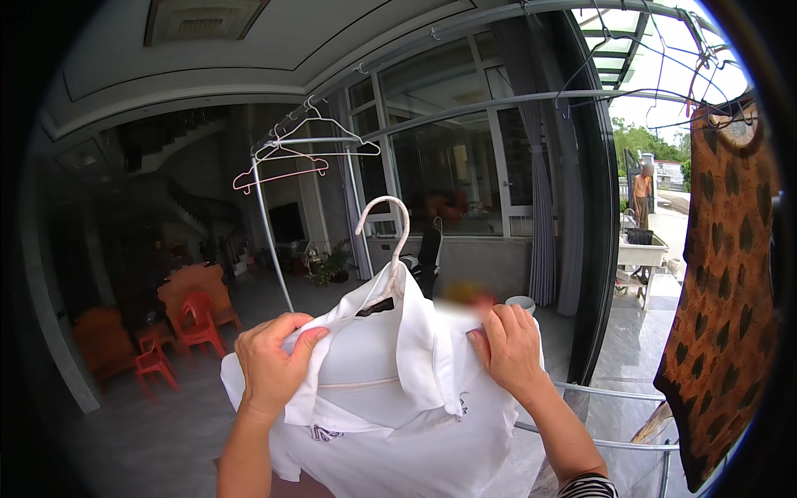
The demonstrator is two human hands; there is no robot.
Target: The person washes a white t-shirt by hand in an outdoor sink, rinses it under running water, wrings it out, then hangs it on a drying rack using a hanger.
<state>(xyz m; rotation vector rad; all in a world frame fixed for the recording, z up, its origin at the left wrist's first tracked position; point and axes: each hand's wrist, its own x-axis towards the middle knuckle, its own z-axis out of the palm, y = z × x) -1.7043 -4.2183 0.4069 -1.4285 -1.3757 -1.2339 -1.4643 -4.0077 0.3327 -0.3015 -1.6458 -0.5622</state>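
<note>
In front of me hangs a white collared shirt (473, 432) on a white hanger (404, 217), whose hook sticks up out of the neck opening. My left hand (274, 357) pinches the shirt by the left side of its collar and shoulder, thumb on top. The right shoulder fabric is gripped between the thumb and fingers of my right hand (508, 344). A dark label shows inside the collar, and the front of the collar is spread apart. The hanger's arms are mostly hidden inside the shirt.
Ahead stands a metal clothes rack (264, 224) with several hangers (320, 149). More dark wire hangers (656, 50) dangle at upper right, beside a brown heart-patterned cloth (714, 282). Red plastic chairs (199, 324) stand at left. Outside, a person (642, 197) is near a sink (643, 247).
</note>
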